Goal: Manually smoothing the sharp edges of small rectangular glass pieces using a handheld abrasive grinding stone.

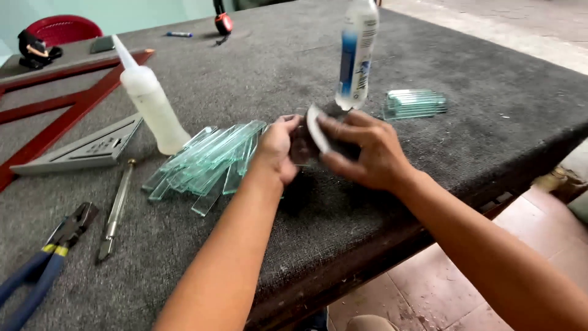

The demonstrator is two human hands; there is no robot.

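A tall clear bottle (357,52) with a blue-and-white label (355,55) wrapped round it stands upright on the grey cloth-covered table (478,92), while well to that bottle's left a plain white squeeze bottle (150,101) with a pointed nozzle stands unlabelled.

Left hand (278,147) and right hand (361,147) gripping glass strip (315,129), glass pile (208,160) beside

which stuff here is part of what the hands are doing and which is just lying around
In hand:
left hand and right hand on a small grey-white pad
fanned pile of clear glass strips

Lying about:
blue-handled pliers
white squeeze bottle
grey metal square
small glass stack
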